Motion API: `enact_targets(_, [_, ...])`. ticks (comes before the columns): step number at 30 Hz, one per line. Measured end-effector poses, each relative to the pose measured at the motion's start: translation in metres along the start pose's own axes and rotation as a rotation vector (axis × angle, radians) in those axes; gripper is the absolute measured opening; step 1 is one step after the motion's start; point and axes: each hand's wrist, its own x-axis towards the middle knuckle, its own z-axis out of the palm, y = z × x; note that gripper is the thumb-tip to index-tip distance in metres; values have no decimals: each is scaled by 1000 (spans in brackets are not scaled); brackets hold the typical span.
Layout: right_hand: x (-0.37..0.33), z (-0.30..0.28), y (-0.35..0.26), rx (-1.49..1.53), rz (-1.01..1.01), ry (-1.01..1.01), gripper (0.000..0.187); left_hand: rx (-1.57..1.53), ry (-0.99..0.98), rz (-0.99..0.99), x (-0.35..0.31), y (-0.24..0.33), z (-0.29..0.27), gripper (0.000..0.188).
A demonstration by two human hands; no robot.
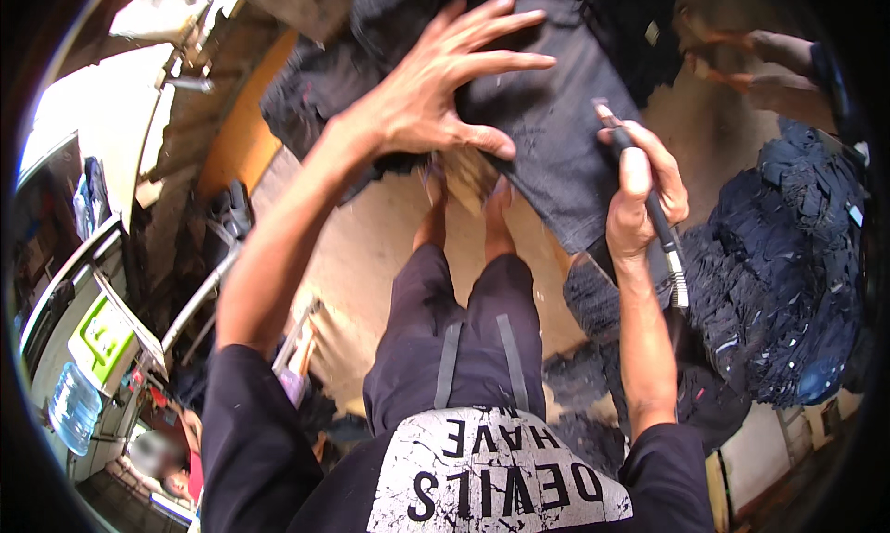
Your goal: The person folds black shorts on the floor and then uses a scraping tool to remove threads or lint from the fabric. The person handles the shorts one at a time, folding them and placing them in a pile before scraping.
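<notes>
My left hand lies flat with fingers spread on a dark denim garment that hangs in front of me. My right hand grips a slim black rotary hand tool. Its tip points up and touches the dark denim near its right edge. A flexible spring-covered shaft runs down from the tool below my fist. My bare feet stand on the sandy floor under the garment.
A large heap of dark blue denim garments lies at the right. Another person's bare feet show at the upper right. Another person sits at the lower left, near a water bottle and a green box.
</notes>
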Motion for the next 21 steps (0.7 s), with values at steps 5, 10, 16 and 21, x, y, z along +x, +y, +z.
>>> enact_targets(5, [-45, -48, -20, 105, 85, 459, 29, 122, 822, -256, -8, 5, -46, 96])
enact_targets(10, [-59, -53, -21, -355, 242, 402, 44, 326, 162, -806, 42, -11, -54, 136])
enact_targets(16, [-46, -45, 16, -265, 225, 447, 15, -200, 311, -825, 78, -19, -45, 91])
enact_targets(21, [-57, -108, 21, -148, 356, 376, 16, -380, 311, -823, 75, -9, -24, 66])
